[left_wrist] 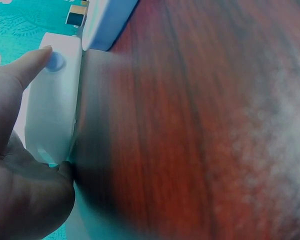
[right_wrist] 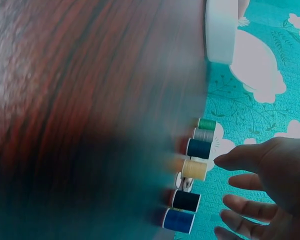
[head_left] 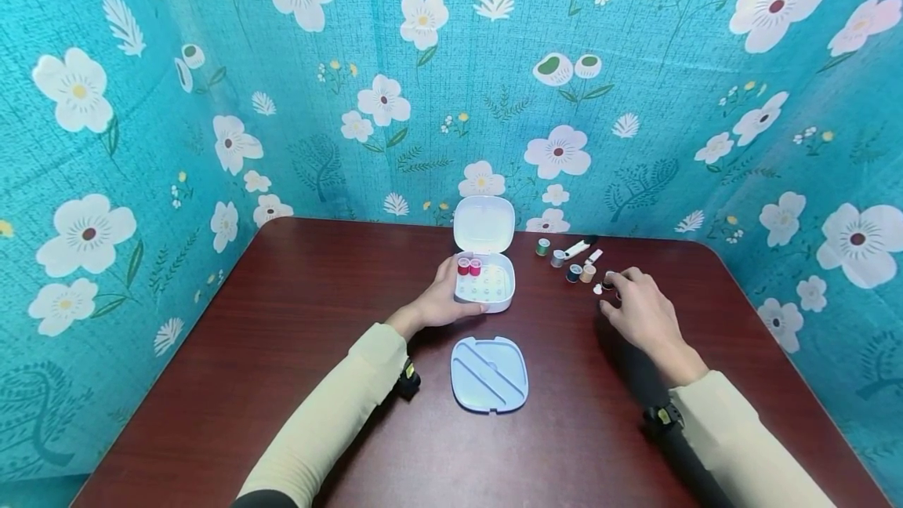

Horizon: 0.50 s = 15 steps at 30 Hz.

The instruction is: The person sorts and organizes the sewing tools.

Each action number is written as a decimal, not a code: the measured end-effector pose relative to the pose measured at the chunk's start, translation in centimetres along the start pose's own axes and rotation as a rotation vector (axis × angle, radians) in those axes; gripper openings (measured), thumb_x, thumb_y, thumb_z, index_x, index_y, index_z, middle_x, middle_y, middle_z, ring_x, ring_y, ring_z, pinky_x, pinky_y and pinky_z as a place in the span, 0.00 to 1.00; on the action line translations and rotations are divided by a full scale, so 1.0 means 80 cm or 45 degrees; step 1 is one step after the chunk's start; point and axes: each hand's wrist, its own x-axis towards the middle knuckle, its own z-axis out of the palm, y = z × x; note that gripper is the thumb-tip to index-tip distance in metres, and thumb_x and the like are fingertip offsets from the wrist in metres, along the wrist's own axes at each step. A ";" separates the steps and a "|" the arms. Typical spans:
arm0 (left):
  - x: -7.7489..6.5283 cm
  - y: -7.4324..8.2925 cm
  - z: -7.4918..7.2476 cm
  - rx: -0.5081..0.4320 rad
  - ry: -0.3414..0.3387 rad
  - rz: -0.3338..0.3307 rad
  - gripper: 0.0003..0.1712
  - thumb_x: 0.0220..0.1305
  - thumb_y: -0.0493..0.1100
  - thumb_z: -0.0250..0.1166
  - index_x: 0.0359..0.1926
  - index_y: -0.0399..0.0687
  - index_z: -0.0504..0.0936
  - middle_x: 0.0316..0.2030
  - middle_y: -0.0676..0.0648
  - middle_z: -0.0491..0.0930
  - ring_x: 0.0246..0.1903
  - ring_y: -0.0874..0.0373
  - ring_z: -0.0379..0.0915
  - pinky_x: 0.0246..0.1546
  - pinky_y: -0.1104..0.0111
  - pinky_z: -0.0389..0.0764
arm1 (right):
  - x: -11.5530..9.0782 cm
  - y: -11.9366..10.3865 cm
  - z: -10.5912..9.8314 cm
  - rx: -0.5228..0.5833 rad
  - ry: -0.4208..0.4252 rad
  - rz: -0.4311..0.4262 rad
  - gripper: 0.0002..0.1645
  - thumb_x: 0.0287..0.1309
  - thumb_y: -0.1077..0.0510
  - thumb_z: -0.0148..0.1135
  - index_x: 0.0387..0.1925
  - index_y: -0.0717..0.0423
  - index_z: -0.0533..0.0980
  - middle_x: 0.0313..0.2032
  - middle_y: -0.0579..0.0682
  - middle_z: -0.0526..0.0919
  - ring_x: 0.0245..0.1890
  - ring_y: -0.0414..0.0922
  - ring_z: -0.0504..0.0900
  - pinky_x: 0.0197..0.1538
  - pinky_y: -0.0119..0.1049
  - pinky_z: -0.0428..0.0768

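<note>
My left hand (head_left: 440, 300) grips the white sewing box (head_left: 499, 306) at its left side, thumb along the front wall. The box's lid (head_left: 484, 224) stands raised; inside, a red thread spool (head_left: 463, 266) and a pink spool (head_left: 476, 266) stand on a pegged base. Over at the right, my right hand (head_left: 643, 312) hovers by a row of thread spools with its fingers spread. In the right wrist view, a black spool (right_wrist: 186, 200), a blue spool (right_wrist: 179, 221) and a pale yellow spool (right_wrist: 194, 170) stand close to those fingertips, and nothing is held.
A light blue tray (head_left: 490, 375) with diagonal ribs lies in front of the box. Green (head_left: 542, 247), grey (head_left: 558, 259) and dark teal (head_left: 574, 273) spools stand right of the box, near a small white-and-black tool (head_left: 580, 248). Floral cloth (head_left: 423, 100) hangs behind the table.
</note>
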 end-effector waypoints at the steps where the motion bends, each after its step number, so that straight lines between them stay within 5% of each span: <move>1: 0.000 0.000 0.000 0.000 -0.001 0.002 0.67 0.44 0.59 0.74 0.73 0.48 0.39 0.69 0.43 0.43 0.63 0.52 0.50 0.62 0.56 0.60 | 0.000 0.002 0.000 -0.004 0.001 0.008 0.28 0.49 0.56 0.68 0.52 0.62 0.75 0.47 0.63 0.71 0.43 0.58 0.69 0.31 0.58 0.76; 15: 0.000 0.001 -0.002 -0.002 -0.012 -0.014 0.66 0.44 0.60 0.74 0.73 0.50 0.39 0.69 0.45 0.41 0.63 0.51 0.51 0.62 0.56 0.60 | 0.003 0.017 0.001 -0.005 0.012 0.104 0.30 0.48 0.56 0.69 0.53 0.64 0.72 0.49 0.65 0.69 0.46 0.61 0.68 0.35 0.63 0.74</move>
